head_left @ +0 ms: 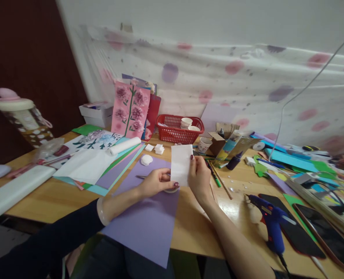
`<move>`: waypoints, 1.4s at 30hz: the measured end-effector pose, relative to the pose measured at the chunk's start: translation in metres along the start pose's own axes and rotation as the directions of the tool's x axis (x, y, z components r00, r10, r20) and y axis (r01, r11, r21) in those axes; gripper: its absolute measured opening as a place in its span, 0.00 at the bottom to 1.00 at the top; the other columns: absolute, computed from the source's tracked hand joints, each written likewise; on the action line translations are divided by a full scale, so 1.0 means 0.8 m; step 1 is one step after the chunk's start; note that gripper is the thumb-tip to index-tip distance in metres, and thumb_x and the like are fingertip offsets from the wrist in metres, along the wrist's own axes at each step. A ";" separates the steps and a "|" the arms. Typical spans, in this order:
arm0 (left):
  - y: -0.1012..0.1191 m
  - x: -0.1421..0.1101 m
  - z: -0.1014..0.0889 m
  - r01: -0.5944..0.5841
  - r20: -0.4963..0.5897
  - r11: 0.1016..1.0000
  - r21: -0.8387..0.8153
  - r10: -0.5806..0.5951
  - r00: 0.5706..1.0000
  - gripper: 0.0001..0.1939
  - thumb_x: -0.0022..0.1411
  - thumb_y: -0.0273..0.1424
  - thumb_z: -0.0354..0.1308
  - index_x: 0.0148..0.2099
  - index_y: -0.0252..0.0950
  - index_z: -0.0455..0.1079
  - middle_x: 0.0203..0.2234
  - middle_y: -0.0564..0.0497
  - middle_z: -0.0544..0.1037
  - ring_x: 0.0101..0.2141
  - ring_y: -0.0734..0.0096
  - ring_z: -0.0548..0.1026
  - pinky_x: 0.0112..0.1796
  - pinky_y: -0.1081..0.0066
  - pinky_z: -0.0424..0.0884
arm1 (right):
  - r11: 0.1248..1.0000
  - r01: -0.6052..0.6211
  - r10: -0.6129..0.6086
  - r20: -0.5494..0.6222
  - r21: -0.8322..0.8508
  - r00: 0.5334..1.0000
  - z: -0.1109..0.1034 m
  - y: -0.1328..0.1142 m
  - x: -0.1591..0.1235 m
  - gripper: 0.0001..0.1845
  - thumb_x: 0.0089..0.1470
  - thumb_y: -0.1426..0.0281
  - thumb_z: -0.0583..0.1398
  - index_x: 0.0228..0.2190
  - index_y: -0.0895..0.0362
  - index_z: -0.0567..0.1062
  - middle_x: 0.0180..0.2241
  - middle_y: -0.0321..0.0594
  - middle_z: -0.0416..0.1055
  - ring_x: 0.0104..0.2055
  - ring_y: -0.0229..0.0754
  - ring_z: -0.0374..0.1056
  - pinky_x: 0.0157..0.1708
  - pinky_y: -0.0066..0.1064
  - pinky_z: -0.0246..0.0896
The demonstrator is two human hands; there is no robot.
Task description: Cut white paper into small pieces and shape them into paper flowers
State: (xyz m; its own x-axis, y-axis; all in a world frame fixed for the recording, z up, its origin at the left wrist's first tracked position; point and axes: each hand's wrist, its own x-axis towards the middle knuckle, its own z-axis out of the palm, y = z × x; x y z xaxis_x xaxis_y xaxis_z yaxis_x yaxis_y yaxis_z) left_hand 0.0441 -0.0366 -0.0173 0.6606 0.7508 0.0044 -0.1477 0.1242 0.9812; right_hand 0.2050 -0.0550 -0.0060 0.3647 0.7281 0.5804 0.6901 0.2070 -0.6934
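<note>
A white paper strip (181, 164) stands upright over a purple sheet (148, 221) on the wooden table (47, 199). My right hand (200, 177) pinches the strip along its right edge. My left hand (156, 182) is closed at the strip's lower left corner, fingers pressed on it. Just under the hands a small round white piece (171, 190) peeks out. Thin scissors or tweezers (141, 177) lie on the purple sheet beside my left hand. A small white paper flower (146, 159) sits further back on the sheet.
A blue glue gun (272, 223) and two phones (325, 228) lie at right. A red basket (179, 130) with cups, a pink flower card (130, 109), stacked coloured papers (102, 170), a white paper roll (124, 146), pencils (216, 176) and scraps crowd the back.
</note>
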 end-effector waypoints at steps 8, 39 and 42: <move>0.000 0.002 -0.005 -0.024 -0.147 0.997 0.078 0.035 0.989 0.18 0.50 0.36 0.64 0.40 0.30 0.71 0.27 0.47 0.80 0.27 0.70 0.76 0.29 0.73 0.68 | 0.998 0.051 -0.051 -0.003 0.035 0.999 0.003 0.000 -0.009 0.15 0.61 0.62 0.48 0.30 0.56 0.67 0.22 0.36 0.66 0.23 0.38 0.59 0.23 0.27 0.49; 0.021 -0.008 -0.012 -0.297 -0.121 0.937 0.184 0.322 0.939 0.34 0.48 0.26 0.64 0.59 0.37 0.62 0.57 0.40 0.63 0.39 0.67 0.75 0.36 0.71 0.74 | 0.901 -0.047 -0.031 0.172 0.431 0.985 0.010 -0.007 -0.018 0.15 0.61 0.60 0.48 0.30 0.56 0.66 0.26 0.35 0.63 0.27 0.37 0.58 0.27 0.27 0.54; 0.014 -0.008 -0.013 -0.299 -0.066 0.913 0.278 0.329 0.942 0.33 0.50 0.25 0.62 0.59 0.40 0.61 0.55 0.41 0.65 0.36 0.69 0.75 0.33 0.72 0.74 | 0.887 -0.106 0.015 0.203 0.449 0.979 0.011 -0.007 -0.018 0.17 0.61 0.58 0.47 0.32 0.57 0.67 0.30 0.37 0.65 0.30 0.38 0.60 0.29 0.28 0.55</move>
State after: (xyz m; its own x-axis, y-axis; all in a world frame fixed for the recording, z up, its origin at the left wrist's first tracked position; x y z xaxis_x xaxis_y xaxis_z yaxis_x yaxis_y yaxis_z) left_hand 0.0306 -0.0330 -0.0084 0.5252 0.7910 0.3138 -0.1274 -0.2916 0.9480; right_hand 0.1906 -0.0609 -0.0139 0.2406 0.8483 0.4716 0.2934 0.3996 -0.8685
